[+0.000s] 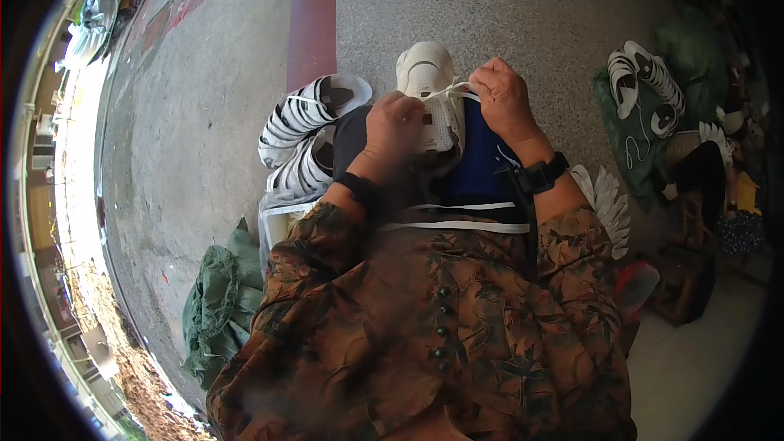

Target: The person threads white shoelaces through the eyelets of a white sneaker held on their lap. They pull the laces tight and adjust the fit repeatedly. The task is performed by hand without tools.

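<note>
Sitting over a white shoe [429, 94] that rests on the lap, toe pointing away. Left hand [394, 129] closed around the shoe's left side, steadying it. Right hand [504, 98] pinches a white lace [454, 90], drawn taut across the shoe's top. More white shoes [306, 126] stacked just left of the lap; another pair [645, 82] lies on a green bag [633, 143], right.

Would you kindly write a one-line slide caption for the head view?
Seated person's left hand steadies a white shoe on the lap while the right hand pulls its white lace.
</note>
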`<move>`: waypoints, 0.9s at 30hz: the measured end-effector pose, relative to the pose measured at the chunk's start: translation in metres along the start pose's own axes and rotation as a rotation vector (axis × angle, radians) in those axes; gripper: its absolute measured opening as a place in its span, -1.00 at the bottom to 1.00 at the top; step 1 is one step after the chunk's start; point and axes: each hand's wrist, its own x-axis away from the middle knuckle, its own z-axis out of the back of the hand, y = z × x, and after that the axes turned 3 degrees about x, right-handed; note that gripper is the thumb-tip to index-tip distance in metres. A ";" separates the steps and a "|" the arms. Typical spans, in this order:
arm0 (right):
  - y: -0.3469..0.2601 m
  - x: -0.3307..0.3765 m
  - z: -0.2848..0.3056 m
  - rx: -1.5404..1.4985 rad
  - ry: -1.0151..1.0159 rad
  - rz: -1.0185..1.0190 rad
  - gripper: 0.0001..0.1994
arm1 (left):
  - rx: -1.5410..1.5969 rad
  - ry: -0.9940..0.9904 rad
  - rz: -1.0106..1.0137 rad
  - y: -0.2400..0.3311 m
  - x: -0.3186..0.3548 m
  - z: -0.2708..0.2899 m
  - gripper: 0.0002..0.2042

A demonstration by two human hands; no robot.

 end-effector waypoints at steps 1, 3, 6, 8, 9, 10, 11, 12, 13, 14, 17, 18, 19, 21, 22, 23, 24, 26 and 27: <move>-0.004 0.000 -0.006 -0.105 0.024 0.000 -0.97 | -0.090 -0.008 -0.146 0.004 -0.001 0.004 -0.92; -0.006 -0.001 -0.010 -0.271 0.046 -0.015 -0.98 | -0.230 -0.053 -0.335 0.016 -0.008 0.005 -0.94; -0.001 -0.001 -0.007 -0.397 0.032 -0.051 -0.98 | -0.325 -0.110 -0.371 0.029 -0.016 -0.010 -0.98; -0.002 0.001 -0.009 -0.403 0.013 -0.053 -0.97 | -0.307 -0.073 -0.271 0.019 -0.013 -0.022 -0.97; 0.000 0.003 -0.010 -0.398 0.007 -0.051 -0.97 | -0.294 -0.056 -0.263 0.018 -0.014 -0.025 -0.96; 0.002 0.004 -0.012 -0.394 0.001 -0.049 -0.96 | -0.282 -0.039 -0.255 0.018 -0.015 -0.028 -0.95; 0.005 0.006 -0.015 -0.390 -0.007 -0.046 -0.96 | -0.269 -0.021 -0.245 0.017 -0.015 -0.029 -0.94; 0.007 0.010 -0.021 -0.374 0.016 -0.023 -0.96 | -0.264 -0.039 -0.238 0.016 -0.016 -0.030 -0.94; 0.008 0.015 -0.027 -0.356 0.041 0.001 -0.93 | -0.256 -0.054 -0.233 0.016 -0.017 -0.030 -0.93; 0.009 0.020 -0.031 -0.338 0.065 0.026 -0.90 | -0.249 -0.069 -0.227 0.016 -0.017 -0.030 -0.93; 0.008 0.037 -0.035 -0.269 0.005 -0.025 -0.94 | -0.226 -0.003 -0.194 0.014 -0.014 -0.034 -0.92; 0.006 0.041 -0.035 -0.257 -0.027 -0.034 -0.92 | -0.222 0.013 -0.199 0.015 -0.014 -0.034 -0.92; 0.005 0.045 -0.036 -0.245 -0.059 -0.044 -0.89 | -0.219 0.030 -0.205 0.017 -0.014 -0.034 -0.92; 0.003 0.047 -0.037 -0.156 -0.038 0.041 -0.85 | -0.214 0.049 -0.211 0.016 -0.013 -0.036 -0.92; 0.003 0.047 -0.038 -0.079 0.015 0.136 -0.84 | -0.212 0.052 -0.211 0.013 -0.013 -0.039 -0.91; 0.003 0.047 -0.039 -0.004 0.068 0.230 -0.83 | -0.211 0.055 -0.210 0.012 -0.013 -0.040 -0.91; 0.002 0.048 -0.039 -0.021 0.036 0.205 -0.83 | -0.218 0.059 -0.200 0.013 -0.013 -0.040 -0.91; 0.001 0.049 -0.040 -0.056 -0.029 0.153 -0.84 | -0.234 0.065 -0.178 0.017 -0.013 -0.038 -0.92; -0.001 0.049 -0.041 -0.106 -0.037 0.102 -0.87 | -0.237 0.059 -0.171 0.017 -0.013 -0.039 -0.92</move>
